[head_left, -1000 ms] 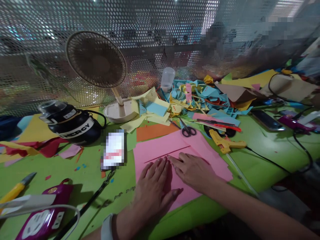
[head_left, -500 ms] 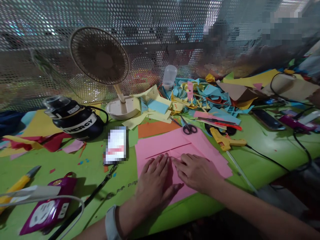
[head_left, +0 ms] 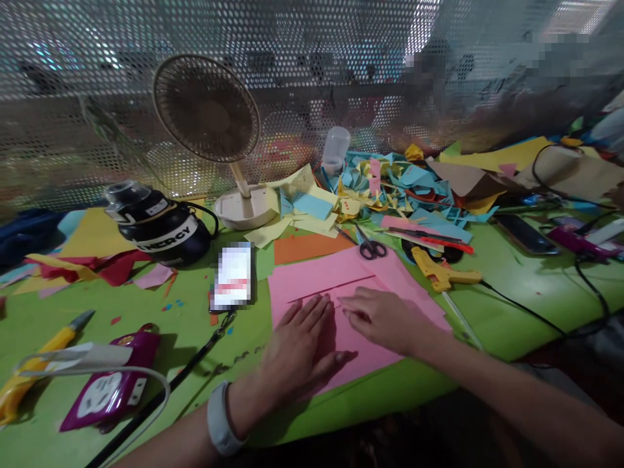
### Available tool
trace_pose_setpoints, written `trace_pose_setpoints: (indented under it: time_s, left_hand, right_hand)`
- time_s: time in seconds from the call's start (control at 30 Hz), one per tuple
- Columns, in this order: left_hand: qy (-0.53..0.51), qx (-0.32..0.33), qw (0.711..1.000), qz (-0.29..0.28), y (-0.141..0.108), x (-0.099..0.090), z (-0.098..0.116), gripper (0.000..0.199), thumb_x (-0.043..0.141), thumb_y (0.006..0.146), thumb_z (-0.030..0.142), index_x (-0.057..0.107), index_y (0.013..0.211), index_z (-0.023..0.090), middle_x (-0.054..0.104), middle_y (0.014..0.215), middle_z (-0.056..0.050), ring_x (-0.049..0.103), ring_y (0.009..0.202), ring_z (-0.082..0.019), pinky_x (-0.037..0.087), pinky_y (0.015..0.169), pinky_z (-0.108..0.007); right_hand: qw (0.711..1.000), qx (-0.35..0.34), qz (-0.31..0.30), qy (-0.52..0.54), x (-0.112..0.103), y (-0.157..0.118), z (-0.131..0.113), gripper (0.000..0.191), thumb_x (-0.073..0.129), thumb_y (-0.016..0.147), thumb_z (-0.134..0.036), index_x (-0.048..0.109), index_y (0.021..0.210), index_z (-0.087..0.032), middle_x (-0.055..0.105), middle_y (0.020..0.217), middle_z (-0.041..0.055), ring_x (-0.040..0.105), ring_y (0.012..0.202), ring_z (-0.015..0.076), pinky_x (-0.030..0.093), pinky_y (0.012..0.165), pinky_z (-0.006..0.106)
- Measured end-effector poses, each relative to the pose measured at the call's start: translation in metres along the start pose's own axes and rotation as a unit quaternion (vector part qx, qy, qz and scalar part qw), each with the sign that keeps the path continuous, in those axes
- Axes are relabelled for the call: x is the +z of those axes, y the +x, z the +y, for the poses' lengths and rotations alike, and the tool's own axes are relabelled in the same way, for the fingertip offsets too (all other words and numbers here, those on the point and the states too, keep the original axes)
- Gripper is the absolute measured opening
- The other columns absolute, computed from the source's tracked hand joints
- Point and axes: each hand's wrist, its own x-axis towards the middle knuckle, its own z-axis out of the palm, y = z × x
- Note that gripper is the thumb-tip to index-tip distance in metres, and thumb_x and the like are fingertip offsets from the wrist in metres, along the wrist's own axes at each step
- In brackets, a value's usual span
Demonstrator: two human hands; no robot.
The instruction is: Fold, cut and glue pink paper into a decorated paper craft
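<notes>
Head view: a pink paper sheet [head_left: 341,276] is being pinned flat on the green table [head_left: 511,305], near its front edge, between the blurred phone [head_left: 234,276] and the yellow glue gun [head_left: 441,273]. The sheet is judged light, thin and limp, easily creased or slid, best taken at a free edge or corner. The left hand [head_left: 297,348] is being pressed palm-down, fingers spread and extended, nothing gripped. The right hand [head_left: 385,318] is being laid flat alongside, fingertips bearing on a fold line, nothing grasped.
</notes>
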Motion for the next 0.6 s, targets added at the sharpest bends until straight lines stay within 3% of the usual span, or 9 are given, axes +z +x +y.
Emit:
trace_pose_setpoints:
  time_s: [0.1,0.2,0.37,0.6]
  left_hand:
    - [0.001,-0.004,1.000,0.008,0.000,0.001,0.004,0.081,0.029,0.087,0.067,0.038,0.140,0.006,0.038,0.145,-0.017,0.037,0.133,-0.032,0.030,0.108,-0.050]
    - [-0.001,0.001,1.000,0.017,0.000,0.002,0.004,0.080,0.030,0.088,0.066,0.039,0.140,0.006,0.038,0.145,-0.018,0.036,0.134,-0.033,0.031,0.108,-0.051]
    - [-0.001,0.006,1.000,0.014,-0.001,0.003,0.003,0.081,0.028,0.088,0.066,0.037,0.141,0.005,0.036,0.146,-0.017,0.034,0.135,-0.032,0.030,0.109,-0.050]
    - [-0.002,0.005,1.000,0.013,0.000,0.001,0.002,0.082,0.028,0.087,0.068,0.037,0.141,0.007,0.038,0.145,-0.018,0.034,0.135,-0.032,0.030,0.108,-0.051]
  right_hand:
    - [0.980,0.149,-0.066,0.117,-0.014,0.018,-0.002,0.017,0.048,0.087,-0.028,0.061,0.084,-0.018,0.061,0.063,0.0001,0.060,0.057,0.0138,0.043,0.053,0.024]
    - [0.921,0.244,-0.195,0.234,-0.019,0.036,0.000,0.018,0.052,0.083,-0.029,0.056,0.070,-0.017,0.054,0.049,-0.0035,0.053,0.037,0.0099,0.039,0.038,0.020]
    - [0.870,0.256,-0.253,0.337,-0.011,0.050,0.012,0.027,0.055,0.081,-0.024,0.051,0.056,-0.016,0.053,0.041,-0.0038,0.047,0.031,0.0076,0.036,0.032,0.018]
    - [0.837,0.247,-0.270,0.408,-0.006,0.050,0.020,0.027,0.056,0.080,-0.020,0.053,0.054,-0.015,0.058,0.038,-0.0019,0.048,0.030,0.0070,0.040,0.034,0.016]
